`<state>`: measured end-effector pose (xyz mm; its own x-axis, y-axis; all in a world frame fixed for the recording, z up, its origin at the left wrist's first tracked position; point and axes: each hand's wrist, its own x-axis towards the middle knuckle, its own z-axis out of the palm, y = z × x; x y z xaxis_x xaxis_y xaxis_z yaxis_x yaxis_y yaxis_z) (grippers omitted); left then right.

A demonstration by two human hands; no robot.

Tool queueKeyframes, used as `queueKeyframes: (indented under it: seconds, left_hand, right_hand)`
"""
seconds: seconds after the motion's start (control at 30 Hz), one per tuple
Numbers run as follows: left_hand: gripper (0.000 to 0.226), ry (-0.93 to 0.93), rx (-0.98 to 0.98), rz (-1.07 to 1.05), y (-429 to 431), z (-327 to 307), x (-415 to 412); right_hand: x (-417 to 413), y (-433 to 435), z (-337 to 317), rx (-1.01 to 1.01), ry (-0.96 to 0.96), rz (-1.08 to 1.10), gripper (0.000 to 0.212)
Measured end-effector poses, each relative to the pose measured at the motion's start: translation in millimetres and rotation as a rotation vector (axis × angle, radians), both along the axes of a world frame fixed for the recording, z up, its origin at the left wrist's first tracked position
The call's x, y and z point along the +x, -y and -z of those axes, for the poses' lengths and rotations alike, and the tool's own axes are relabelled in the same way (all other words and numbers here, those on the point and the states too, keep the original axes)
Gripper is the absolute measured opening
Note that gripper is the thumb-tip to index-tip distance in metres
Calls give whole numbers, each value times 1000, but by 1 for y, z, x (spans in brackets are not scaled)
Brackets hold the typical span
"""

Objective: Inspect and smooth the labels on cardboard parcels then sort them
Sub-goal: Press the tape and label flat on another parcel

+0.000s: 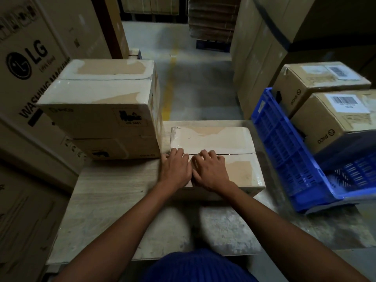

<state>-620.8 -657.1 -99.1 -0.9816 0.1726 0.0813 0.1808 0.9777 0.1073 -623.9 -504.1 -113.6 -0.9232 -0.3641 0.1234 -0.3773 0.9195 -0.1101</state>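
Brown tape-wrapped cardboard parcel lies flat on the pale wooden tabletop, near its far edge. Both hands rest on the parcel's lid, side by side and touching: the left hand and right hand press their fingertips at the centre seam (no label shows there). Just beside it on the left stands a stack of two taped cardboard boxes. On the right, a blue plastic slatted crate leans tilted beside two barcode-labelled cardboard boxes.

- five smallish cardboard parcels were around, all told
- just one blue crate
- two hands
- one big LG carton
- two barcode labels
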Motion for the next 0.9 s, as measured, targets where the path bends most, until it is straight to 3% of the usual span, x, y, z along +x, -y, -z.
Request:
queueKeyframes:
  seconds: [0.07,0.2,0.3,0.43,0.6,0.83,0.9]
  left_hand:
    - [33,-14,21,2,-2,0,-7]
    - [39,-14,246,43,0,12,-14]
    - [41,100,226,35,-1,14,-16]
    - [56,75,143,7,-4,4,-26]
    - [59,77,10,-37,-11,4,-40]
    - [76,188,11,-13,-8,17,-49]
    - [78,211,22,-52,-16,14,-52]
  right_hand:
    - [-5,1,-1,5,-8,-2,43]
    - [0,0,6,-74,-1,-26,41]
    - [-8,-2,3,-43,2,-54,43]
    - [-35,-4,-14,148,90,-67,56]
    - [-34,-18,1,95,264,23,83]
    - [-58,-23,-12,209,381,-27,92]
    - [-72,-29,-27,269,389,-72,87]
